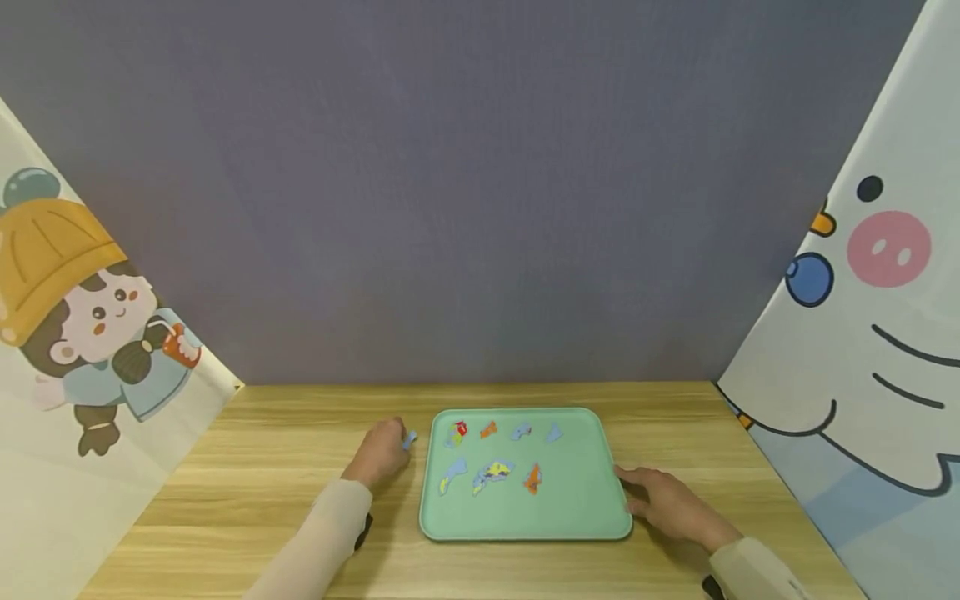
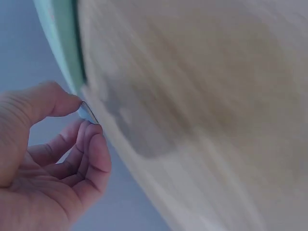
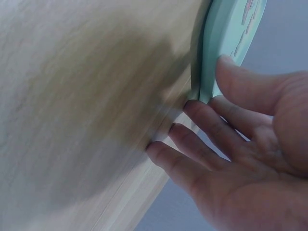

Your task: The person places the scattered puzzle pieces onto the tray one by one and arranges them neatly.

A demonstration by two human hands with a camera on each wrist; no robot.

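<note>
My left hand [image 1: 381, 452] pinches a small, flat, light blue puzzle piece [image 1: 408, 440] between thumb and fingers, just left of the green tray [image 1: 577, 500]. Seen from the left wrist, the piece [image 2: 89, 113] is thin and edge-on above the table, so its printed side is hidden. My right hand [image 1: 667, 502] is at the tray's right edge. In the right wrist view its thumb is by the tray rim [image 3: 210, 57], and its loosely extended fingers hold nothing. Whether they touch the rim I cannot tell.
Several irregular pieces lie in two rows on the tray, among them an orange piece [image 1: 533, 478], a blue-yellow piece [image 1: 492, 475] and a red-yellow piece [image 1: 457, 432]. The wooden table [image 1: 300, 425] ends at a grey back panel [image 1: 480, 250]. Printed cartoon panels stand on both sides.
</note>
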